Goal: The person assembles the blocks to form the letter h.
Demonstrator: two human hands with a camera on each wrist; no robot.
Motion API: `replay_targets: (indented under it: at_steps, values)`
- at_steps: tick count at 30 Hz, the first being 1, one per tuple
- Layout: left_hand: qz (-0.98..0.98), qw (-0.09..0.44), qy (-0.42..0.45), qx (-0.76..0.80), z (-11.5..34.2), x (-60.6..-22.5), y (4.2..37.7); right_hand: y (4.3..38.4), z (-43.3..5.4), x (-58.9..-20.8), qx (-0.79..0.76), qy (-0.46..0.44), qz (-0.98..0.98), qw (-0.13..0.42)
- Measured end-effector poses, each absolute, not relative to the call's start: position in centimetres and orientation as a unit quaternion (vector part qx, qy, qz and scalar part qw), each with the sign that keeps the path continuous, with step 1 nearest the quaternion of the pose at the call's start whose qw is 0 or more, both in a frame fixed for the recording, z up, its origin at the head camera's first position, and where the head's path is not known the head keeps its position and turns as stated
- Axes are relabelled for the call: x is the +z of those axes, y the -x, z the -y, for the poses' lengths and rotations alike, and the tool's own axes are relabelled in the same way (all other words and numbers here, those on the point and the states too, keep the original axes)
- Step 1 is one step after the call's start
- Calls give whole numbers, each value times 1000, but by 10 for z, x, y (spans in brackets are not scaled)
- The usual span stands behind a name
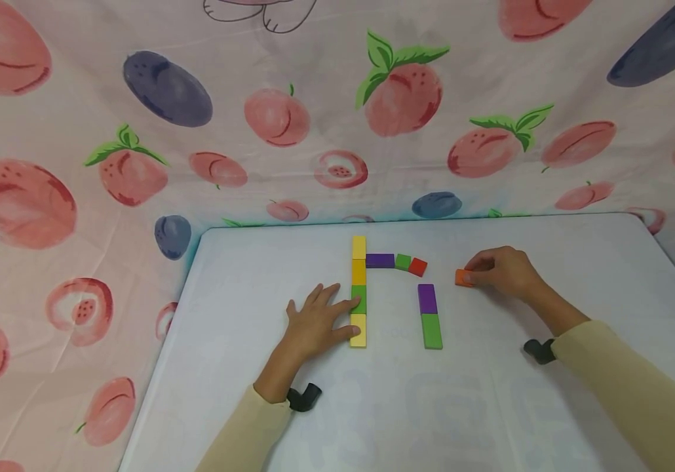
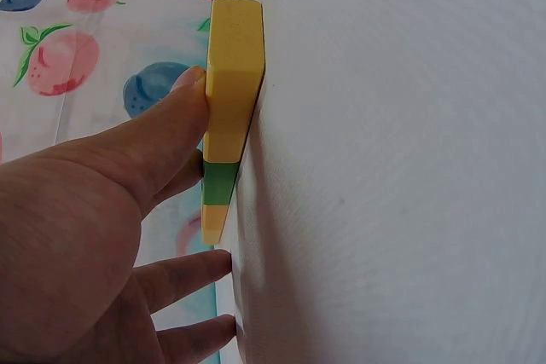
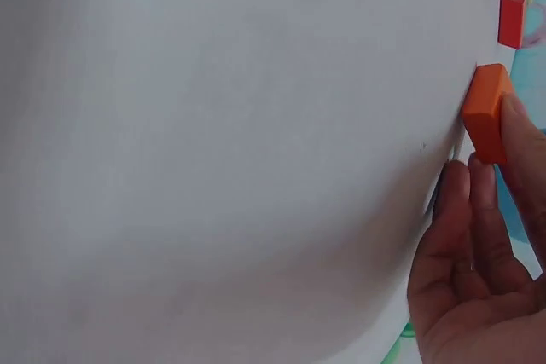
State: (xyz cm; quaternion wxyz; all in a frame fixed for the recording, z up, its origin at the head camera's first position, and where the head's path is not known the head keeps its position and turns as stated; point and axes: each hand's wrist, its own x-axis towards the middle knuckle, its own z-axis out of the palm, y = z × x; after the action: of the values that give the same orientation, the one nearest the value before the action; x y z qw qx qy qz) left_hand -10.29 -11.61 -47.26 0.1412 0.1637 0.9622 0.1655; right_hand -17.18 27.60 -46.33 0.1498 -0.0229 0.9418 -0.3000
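My left hand (image 1: 312, 329) lies on the table with its fingers spread. Its thumb touches the yellow block (image 1: 361, 339) at the near end of a straight column, and its index finger touches the green block (image 1: 359, 293) above. In the left wrist view the thumb presses the side of that yellow block (image 2: 235, 66). On the right, my right hand (image 1: 505, 272) pinches an orange block (image 1: 462, 278) close to the tabletop. The right wrist view shows the thumb against the orange block (image 3: 486, 117), other fingers behind it.
From the column's upper part a purple block (image 1: 380, 261), a small green block (image 1: 403, 261) and a tilted red block (image 1: 418, 267) run rightward. Below them another purple block (image 1: 427, 299) meets a green block (image 1: 432, 332). Fruit-print cloth (image 1: 337, 137) stands behind the white table (image 1: 255, 262).
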Motion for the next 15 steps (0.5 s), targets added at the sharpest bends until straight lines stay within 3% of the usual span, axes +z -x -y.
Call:
replay_targets:
  at_steps: [15]
  values:
    - [-962,137,-162,170,116,-474,102,168,-255,-467,-382,13,-916,125]
